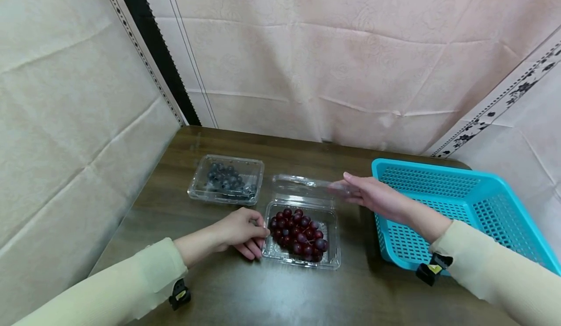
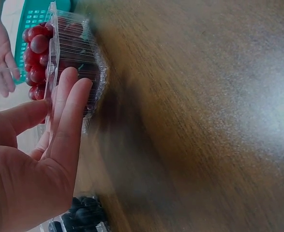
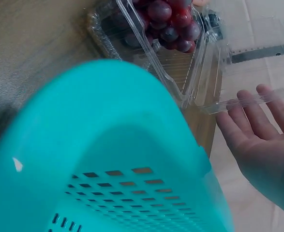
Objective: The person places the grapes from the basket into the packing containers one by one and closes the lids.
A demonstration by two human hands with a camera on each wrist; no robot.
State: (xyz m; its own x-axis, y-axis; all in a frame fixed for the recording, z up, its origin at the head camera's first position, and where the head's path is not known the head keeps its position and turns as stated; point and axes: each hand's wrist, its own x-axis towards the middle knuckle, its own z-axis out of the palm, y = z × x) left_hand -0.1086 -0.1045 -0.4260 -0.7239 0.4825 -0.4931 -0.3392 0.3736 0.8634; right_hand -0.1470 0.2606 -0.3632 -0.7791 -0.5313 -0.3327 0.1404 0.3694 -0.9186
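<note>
Dark red grapes (image 1: 299,233) fill much of a clear plastic clamshell box (image 1: 335,261) on the table. Its lid (image 1: 302,184) stands raised at the far side. At the box's left edge, my left hand (image 1: 243,232) pinches the rim, thumb above and fingers (image 2: 69,123) along the outer wall. My right hand (image 1: 379,197) is at the lid's right edge; in the right wrist view its nearly straight fingers (image 3: 258,118) touch the clear lid from outside.
A second clear box (image 1: 201,195) with dark blueberries (image 1: 225,177) sits at the back left, its lid closed. On the right stands a turquoise perforated basket (image 1: 504,184), under my right forearm. Pale cloth (image 1: 307,72) hangs behind the wooden table (image 1: 228,292).
</note>
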